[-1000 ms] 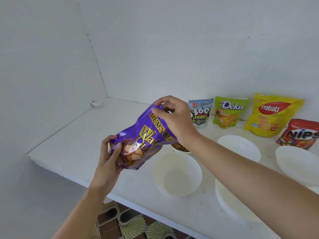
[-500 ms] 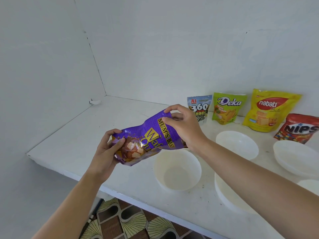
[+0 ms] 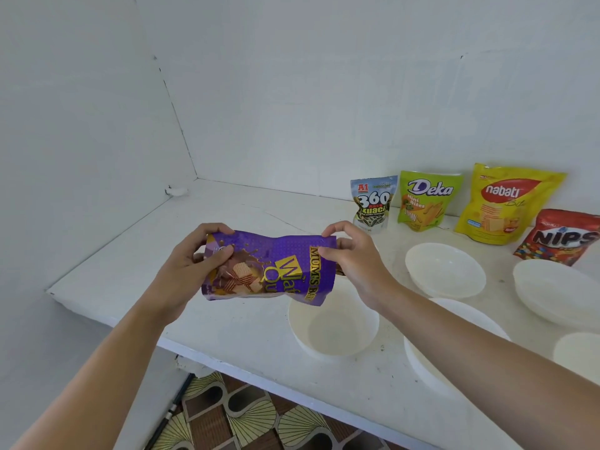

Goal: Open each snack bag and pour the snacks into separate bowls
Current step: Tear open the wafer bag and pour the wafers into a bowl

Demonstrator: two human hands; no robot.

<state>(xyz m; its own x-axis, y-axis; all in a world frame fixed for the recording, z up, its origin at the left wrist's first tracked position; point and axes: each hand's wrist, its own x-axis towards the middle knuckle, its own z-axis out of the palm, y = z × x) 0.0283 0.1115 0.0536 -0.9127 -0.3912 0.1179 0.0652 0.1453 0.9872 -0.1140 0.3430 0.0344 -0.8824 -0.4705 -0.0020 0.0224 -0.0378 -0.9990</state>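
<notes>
A purple wafer bag (image 3: 272,267) lies sideways in the air above the white counter (image 3: 227,323). My left hand (image 3: 191,267) grips its bottom end and my right hand (image 3: 350,258) pinches its top edge. Just below the bag's right end stands an empty white bowl (image 3: 334,326). Against the back wall stand the 360 Kuaci bag (image 3: 373,203), the green Deka bag (image 3: 425,199), the yellow Nabati bag (image 3: 503,203) and the red Nips bag (image 3: 558,237).
More white bowls sit to the right: one at the back (image 3: 444,269), one at the far right (image 3: 558,292), one partly under my right forearm (image 3: 461,345), one at the right edge (image 3: 581,352). The counter's front edge drops to a patterned floor (image 3: 253,417).
The bag has swung from tilted to lying level, its top end now lower. My left hand has risen and both hands have shifted a little left.
</notes>
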